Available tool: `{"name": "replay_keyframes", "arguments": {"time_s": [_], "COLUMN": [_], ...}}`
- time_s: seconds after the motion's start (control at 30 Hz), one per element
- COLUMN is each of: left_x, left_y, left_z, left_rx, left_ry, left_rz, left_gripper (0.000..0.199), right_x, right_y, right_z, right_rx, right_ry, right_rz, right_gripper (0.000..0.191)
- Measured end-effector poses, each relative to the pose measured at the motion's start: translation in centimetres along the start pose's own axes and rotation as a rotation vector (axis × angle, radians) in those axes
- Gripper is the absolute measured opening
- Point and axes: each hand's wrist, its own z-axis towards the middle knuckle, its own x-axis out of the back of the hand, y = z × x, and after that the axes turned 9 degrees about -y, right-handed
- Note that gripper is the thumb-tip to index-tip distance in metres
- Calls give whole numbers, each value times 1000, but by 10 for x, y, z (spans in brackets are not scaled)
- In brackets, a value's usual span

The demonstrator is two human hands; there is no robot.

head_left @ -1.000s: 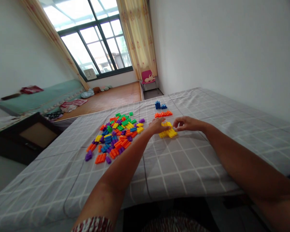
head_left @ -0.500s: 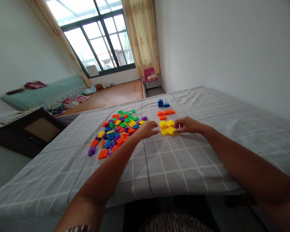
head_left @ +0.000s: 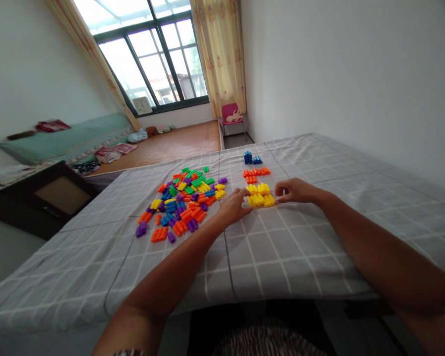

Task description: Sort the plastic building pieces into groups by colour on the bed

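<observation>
Yellow plastic building blocks point(head_left: 258, 195) lie in two short rows on the checked cloth, between my two hands. My left hand point(head_left: 235, 205) is at the left end of the nearer row, thumb and fingers apart around its edge; whether it touches a block I cannot tell. At the right end, my right hand point(head_left: 291, 191) has its fingers curved with a gap between thumb and forefinger, close beside the last yellow block and holding nothing visible. Just beyond are orange blocks point(head_left: 256, 172), and farther back a small blue stack point(head_left: 248, 157) with a lower blue piece point(head_left: 257, 160) beside it.
A mixed heap of coloured blocks point(head_left: 187, 200) spreads left of my left hand. Grey checked cloth point(head_left: 289, 257) covers the table. A dark cabinet point(head_left: 40, 198) stands at the left, a pink chair point(head_left: 230, 111) beyond the far edge, and a white wall at the right.
My left hand has moved right and nearer, up to the yellow blocks. My right hand has drawn slightly right, off the nearer row, whose blocks now sit straighter.
</observation>
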Motion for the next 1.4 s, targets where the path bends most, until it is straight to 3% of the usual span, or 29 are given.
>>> {"name": "replay_keyframes", "arguments": {"time_s": [0.43,0.6,0.7,0.8,0.93,1.07,1.13,1.2,1.27,1.4], "left_x": [-12,-14,-6,14,60,112,131,138,136,119], "left_y": [1,-1,0,-6,-42,-113,-151,-182,-201,-209], "left_z": [4,1,-6,-14,-32,-75,-102,-127,-144,-149], "left_rx": [-67,-67,-70,-78,37,319,488,576,531,434], "left_ry": [8,10,9,45,127,243,215,96,9,131], "left_rz": [-73,-38,22,62,116,192,180,119,69,87], "left_gripper": [29,33,41,39,32,29,32,42,46,38], "right_x": [-10,-10,-8,-10,-15,-20,-22,-25,-26,-22], "right_y": [-7,-1,9,24,39,38,34,29,25,9], "right_z": [0,3,2,2,5,4,4,5,7,18], "right_rx": [-61,-27,-28,-92,-166,-187,-217,-242,-250,-225], "right_ry": [-33,-36,31,179,351,449,479,500,535,582], "right_rz": [-191,-105,15,89,195,212,221,228,216,143], "right_gripper": [28,39,52,57,54,48,45,42,41,40]}}
